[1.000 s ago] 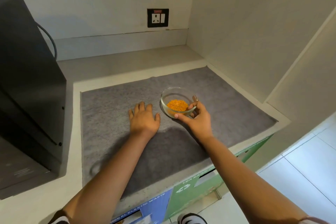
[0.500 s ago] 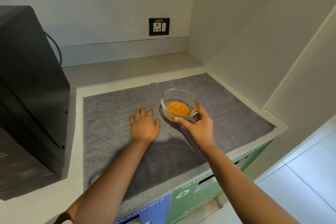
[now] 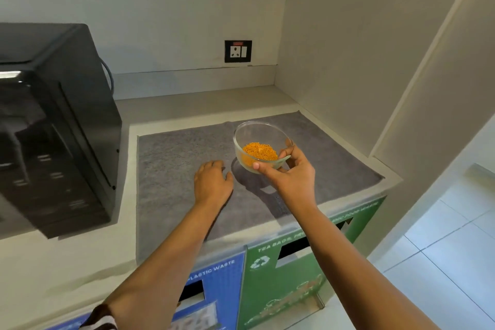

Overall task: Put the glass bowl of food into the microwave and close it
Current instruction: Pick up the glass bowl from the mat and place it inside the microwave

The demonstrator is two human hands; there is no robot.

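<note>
A small glass bowl [image 3: 257, 136] with orange food in it hangs a little above the grey mat [image 3: 174, 158], tilted slightly. My right hand [image 3: 289, 174] grips its near rim, thumb on the front and fingers behind. My left hand [image 3: 213, 183] lies flat on the mat just left of the bowl, holding nothing. The black microwave [image 3: 53, 126] stands at the left on the counter, its door side facing me; I cannot tell whether the door is open.
A wall socket [image 3: 237, 51] sits on the back wall. White walls close in the counter [image 3: 198, 101] at the back and right. Below the counter's front edge stand a blue bin [image 3: 219, 284] and a green bin [image 3: 292, 276]. A grey cable [image 3: 109, 79] runs behind the microwave.
My right hand has lifted the bowl off the mat; its shadow now shows beneath it. The view has tilted up, showing more of the microwave. My left hand stays on the mat.
</note>
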